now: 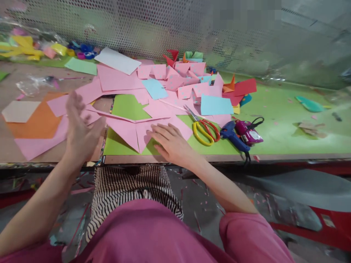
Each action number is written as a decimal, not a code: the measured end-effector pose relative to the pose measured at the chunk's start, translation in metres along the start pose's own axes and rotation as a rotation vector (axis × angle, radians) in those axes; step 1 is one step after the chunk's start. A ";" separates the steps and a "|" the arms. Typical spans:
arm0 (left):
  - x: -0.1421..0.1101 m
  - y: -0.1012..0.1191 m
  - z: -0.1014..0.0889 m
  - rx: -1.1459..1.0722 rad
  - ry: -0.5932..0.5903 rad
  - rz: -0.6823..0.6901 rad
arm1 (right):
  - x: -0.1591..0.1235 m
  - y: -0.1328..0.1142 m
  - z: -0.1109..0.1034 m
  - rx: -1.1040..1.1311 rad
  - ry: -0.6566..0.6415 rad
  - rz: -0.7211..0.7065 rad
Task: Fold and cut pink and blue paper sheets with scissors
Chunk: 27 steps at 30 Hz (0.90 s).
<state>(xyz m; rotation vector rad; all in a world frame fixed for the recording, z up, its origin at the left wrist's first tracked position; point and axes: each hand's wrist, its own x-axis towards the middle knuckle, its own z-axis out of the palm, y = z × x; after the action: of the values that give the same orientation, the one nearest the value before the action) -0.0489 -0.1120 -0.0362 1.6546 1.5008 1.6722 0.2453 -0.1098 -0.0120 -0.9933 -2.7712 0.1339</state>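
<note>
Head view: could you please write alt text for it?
The person's right hand rests on creased pink paper; the open left hand is blurred, at left. Scissors and a blue glue gun lie to the right. Cut paper is piled behind.

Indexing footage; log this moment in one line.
right hand: on folded pink paper | left hand: open, blurred | nearby: yellow-and-red-handled metal scissors

Soft, fairly even light brightens the table (pixel 285 142) and leaves the floor (pixel 192 199) dimmer toward five and seven o'clock. A faint shadow lies under the right fingers (pixel 163 133). Toward nine o'clock the left fingers (pixel 72 106) smear with motion blur. Pale sheen clouds the perforated panel (pixel 175 27) near two o'clock, beside blocky pixelation at one; the outer edges look stretched and soft.
</note>
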 end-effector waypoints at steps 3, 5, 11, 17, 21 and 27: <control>-0.008 0.016 -0.009 0.316 -0.087 0.277 | 0.008 0.003 0.007 0.045 -0.058 -0.057; -0.014 0.026 -0.008 0.396 -0.310 0.403 | 0.006 0.007 0.008 0.067 -0.067 -0.064; -0.026 0.032 -0.001 0.519 -0.547 0.463 | -0.010 0.000 0.014 0.090 0.010 -0.107; -0.037 0.032 0.000 0.471 -0.715 0.619 | -0.016 -0.007 0.017 0.049 0.076 -0.130; -0.049 0.032 0.005 0.471 -0.644 0.605 | -0.014 -0.005 0.019 0.049 0.091 -0.145; -0.057 0.030 0.006 0.475 -0.508 0.557 | -0.016 -0.010 0.023 0.016 0.147 -0.166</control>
<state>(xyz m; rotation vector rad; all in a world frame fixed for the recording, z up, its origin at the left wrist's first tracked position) -0.0160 -0.1681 -0.0415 2.6940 1.3024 0.9911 0.2464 -0.1287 -0.0349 -0.7336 -2.6983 0.0558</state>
